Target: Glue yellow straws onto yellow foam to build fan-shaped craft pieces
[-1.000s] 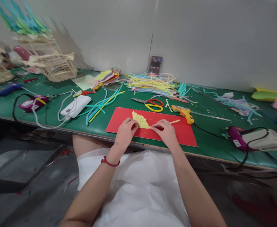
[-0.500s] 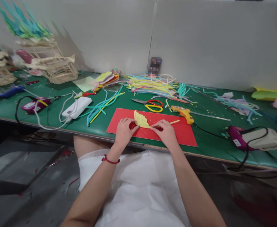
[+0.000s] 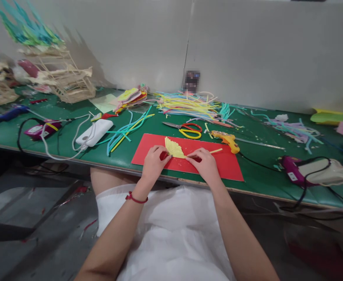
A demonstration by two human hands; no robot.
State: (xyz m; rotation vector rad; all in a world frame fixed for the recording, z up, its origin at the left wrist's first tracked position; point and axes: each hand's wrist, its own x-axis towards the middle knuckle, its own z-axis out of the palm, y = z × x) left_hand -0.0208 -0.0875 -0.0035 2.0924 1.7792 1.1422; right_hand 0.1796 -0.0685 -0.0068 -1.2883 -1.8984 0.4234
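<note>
A yellow fan-shaped piece made of strips lies on a red sheet at the near edge of the green table. My left hand rests on the sheet with its fingertips curled against the piece's left edge. My right hand pinches the piece's pointed right end, next to a loose yellow strip. Both hands press the piece down on the sheet.
A yellow glue gun and red-and-yellow scissors lie just behind the sheet. Piles of coloured strips, a white power bank with cables, a purple glue gun and stick-built models crowd the table.
My left fingers have slid slightly along the yellow piece's edge; the view shifted a little. Otherwise the hands stay in place.
</note>
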